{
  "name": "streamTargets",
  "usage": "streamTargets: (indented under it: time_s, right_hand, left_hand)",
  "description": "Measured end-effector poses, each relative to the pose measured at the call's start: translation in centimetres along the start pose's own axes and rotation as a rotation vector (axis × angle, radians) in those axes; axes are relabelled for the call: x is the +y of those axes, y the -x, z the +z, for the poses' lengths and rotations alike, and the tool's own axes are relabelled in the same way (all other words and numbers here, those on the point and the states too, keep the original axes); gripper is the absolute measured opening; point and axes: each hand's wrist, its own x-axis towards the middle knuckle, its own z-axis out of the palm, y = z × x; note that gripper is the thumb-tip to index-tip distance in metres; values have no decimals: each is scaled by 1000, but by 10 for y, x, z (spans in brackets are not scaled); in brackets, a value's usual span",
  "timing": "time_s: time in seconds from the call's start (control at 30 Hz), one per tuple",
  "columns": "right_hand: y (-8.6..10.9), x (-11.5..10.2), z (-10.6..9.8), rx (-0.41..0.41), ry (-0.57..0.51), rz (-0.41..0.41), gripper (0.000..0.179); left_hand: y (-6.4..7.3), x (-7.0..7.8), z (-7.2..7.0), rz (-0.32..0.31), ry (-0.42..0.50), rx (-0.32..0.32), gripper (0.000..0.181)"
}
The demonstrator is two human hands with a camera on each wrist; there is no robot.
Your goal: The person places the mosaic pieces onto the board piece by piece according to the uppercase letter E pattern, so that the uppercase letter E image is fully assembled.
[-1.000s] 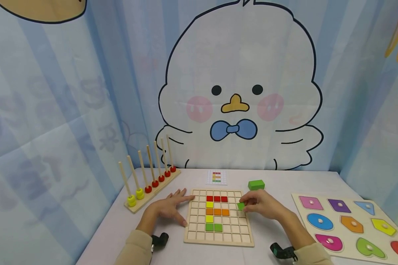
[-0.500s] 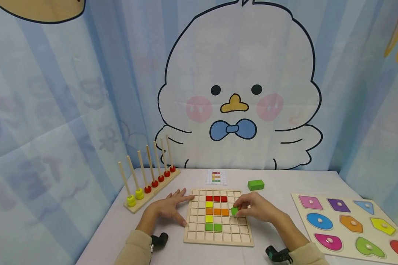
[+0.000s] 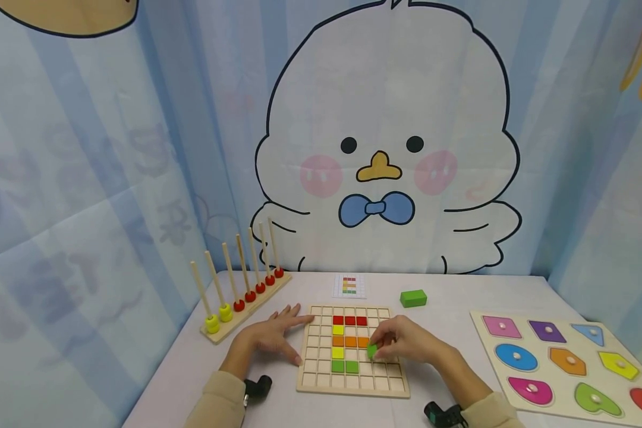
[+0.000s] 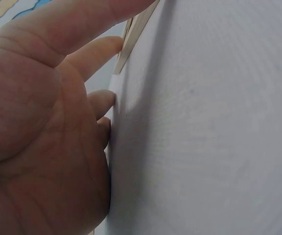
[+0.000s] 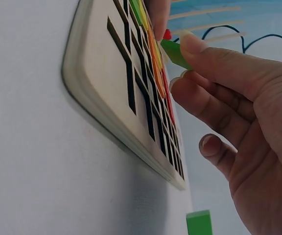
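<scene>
A square wooden grid board (image 3: 353, 383) lies on the table, with red, yellow, orange and green tiles in some of its cells. Between thumb and fingertips my right hand (image 3: 406, 340) pinches a small green tile (image 3: 371, 351), held over the board just right of the orange row. The right wrist view shows that green tile (image 5: 176, 54) tilted and apart from the grid. Two green tiles (image 3: 345, 367) sit in the lower row. My left hand (image 3: 267, 334) rests at the board's left edge, fingers spread, its index finger and thumb touching the frame.
A pattern card (image 3: 349, 286) lies behind the board, and a green block (image 3: 414, 298) stands at the back right. To the left is a peg rack (image 3: 246, 312) with yellow and red beads. A shape puzzle board (image 3: 562, 362) lies on the right.
My right hand has carried the green tile leftward and a little toward the front, from the board's right edge to beside the orange row. My left hand has stayed put.
</scene>
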Motion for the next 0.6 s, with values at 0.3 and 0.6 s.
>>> streamTargets:
  time_s: [0.3,0.6]
  right_hand:
    - [-4,-6,9,-47,8,2,16]
    - [-7,-6,16,-102,30,-7,16]
  left_hand:
    - [1,1,0,-3,1,1,101]
    - [1,2,-1,-1,3,0,102]
